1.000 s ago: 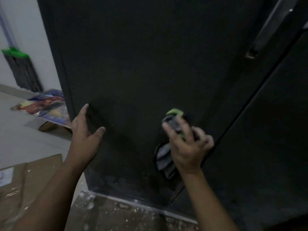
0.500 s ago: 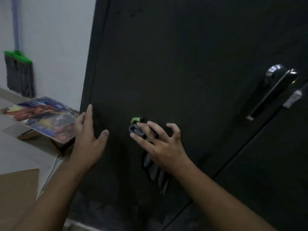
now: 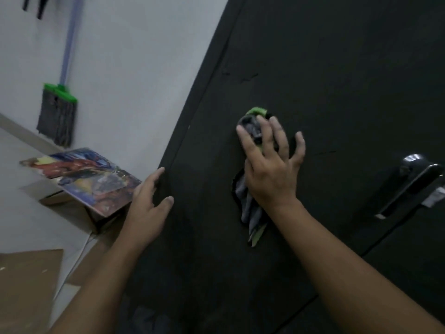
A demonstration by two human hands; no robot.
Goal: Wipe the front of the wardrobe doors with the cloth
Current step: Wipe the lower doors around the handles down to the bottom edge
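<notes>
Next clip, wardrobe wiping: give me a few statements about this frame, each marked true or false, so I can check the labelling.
1. The right hand presses the cloth against the wardrobe door with spread fingers. True.
2. The left hand grips the door handle. False: it rests open at the door's left edge; the handle is off to the right, untouched.
3. A mop with a green head stands against the wall. True.
4. The cloth lies on the floor. False: it is pinned to the door under the right hand.

Home room, wardrobe, mop
</notes>
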